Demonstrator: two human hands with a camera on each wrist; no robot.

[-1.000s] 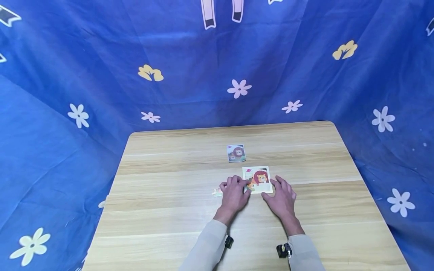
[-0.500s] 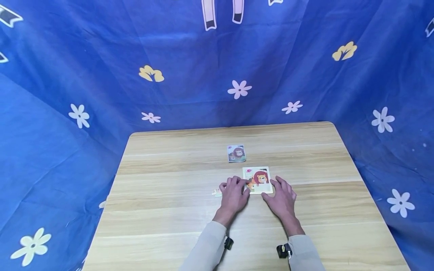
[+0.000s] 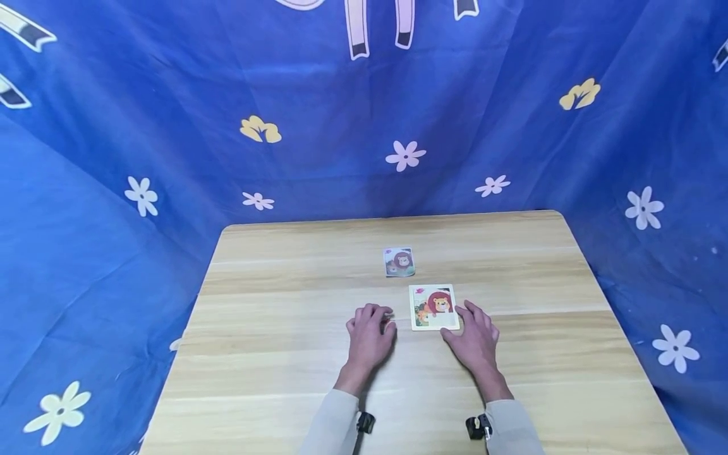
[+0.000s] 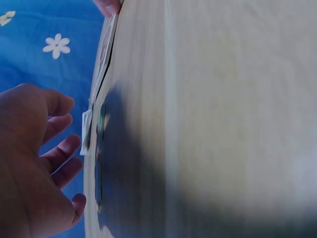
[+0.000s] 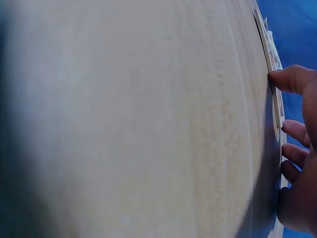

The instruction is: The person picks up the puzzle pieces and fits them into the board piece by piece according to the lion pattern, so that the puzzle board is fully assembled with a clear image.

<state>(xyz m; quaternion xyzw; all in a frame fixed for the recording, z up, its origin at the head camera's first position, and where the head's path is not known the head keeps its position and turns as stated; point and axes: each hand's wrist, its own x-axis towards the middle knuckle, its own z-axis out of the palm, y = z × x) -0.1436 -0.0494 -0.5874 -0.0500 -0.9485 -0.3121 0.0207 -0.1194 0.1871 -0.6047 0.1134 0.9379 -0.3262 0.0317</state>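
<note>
A square lion jigsaw puzzle board [image 3: 446, 321] lies on the table, with a pale unfilled area at its lower right. My right hand [image 3: 474, 335] holds the board at its near right corner, thumb on the near edge and forefinger at the right side. In the right wrist view the thumb [image 5: 290, 79] presses the board's edge. Left of the board and apart from it, my left hand [image 3: 366, 338] hovers with loosely bent fingers and nothing visible between them. Beneath it, in the left wrist view, thin flat puzzle pieces [image 4: 102, 119] lie on the table, seen edge-on.
Behind the board, slightly to its left, lies a small picture card [image 3: 399, 262] with the same lion scene. The wooden table [image 3: 273, 284] has rounded far corners. A blue cloth [image 3: 318, 126] with flower prints hangs behind and at both sides.
My left hand has drawn back from the board's left side and moved left, over the loose pieces. An orange-and-green piece shows at the board's lower left. The right hand stays on the board.
</note>
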